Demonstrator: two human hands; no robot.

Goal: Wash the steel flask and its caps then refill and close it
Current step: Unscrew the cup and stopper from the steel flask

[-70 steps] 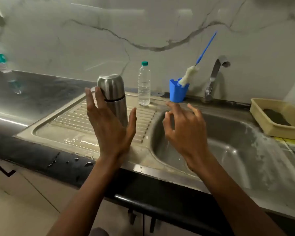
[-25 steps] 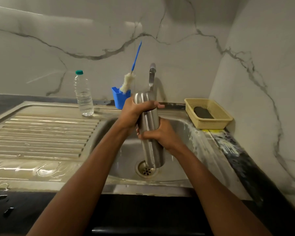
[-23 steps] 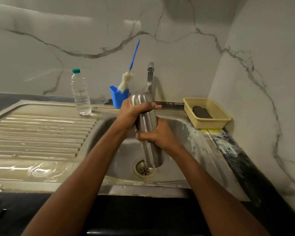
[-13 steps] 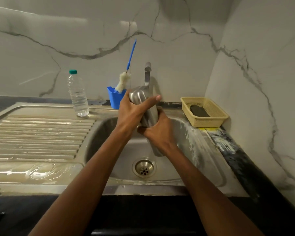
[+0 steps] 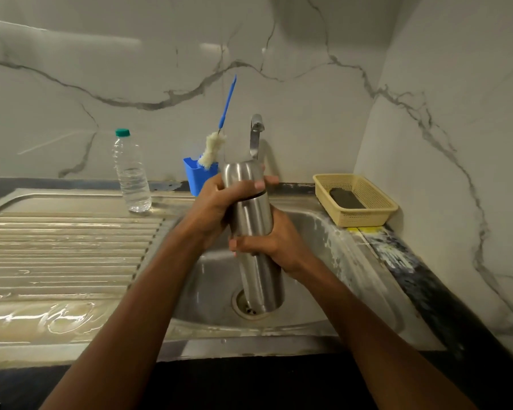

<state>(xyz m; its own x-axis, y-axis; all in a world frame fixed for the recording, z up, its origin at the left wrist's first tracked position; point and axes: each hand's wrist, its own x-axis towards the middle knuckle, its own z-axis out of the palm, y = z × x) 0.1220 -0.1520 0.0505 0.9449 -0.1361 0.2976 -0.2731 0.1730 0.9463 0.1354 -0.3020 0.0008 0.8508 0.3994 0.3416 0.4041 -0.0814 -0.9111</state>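
Observation:
The steel flask [image 5: 253, 220] is held upright over the sink bowl [image 5: 332, 241], its base above the drain. My left hand [image 5: 219, 202] grips the steel outer cap [image 5: 241, 176] at the flask's top, fingers wrapped round it. My right hand [image 5: 267, 244] grips the flask's body at mid-height. A dark ring shows where the cap meets the body. The tap [image 5: 256, 134] stands just behind the flask and no water is seen running.
A clear plastic water bottle [image 5: 131, 173] with a green cap stands at the back of the ribbed draining board [image 5: 65, 247]. A blue holder [image 5: 197, 176] carries a bottle brush [image 5: 216, 143]. A yellow basket [image 5: 367, 208] with a dark scrubber sits right of the sink.
My hands took the flask from the draining board to over the sink. In the last half second it went from tilted back to upright, both hands still gripping it.

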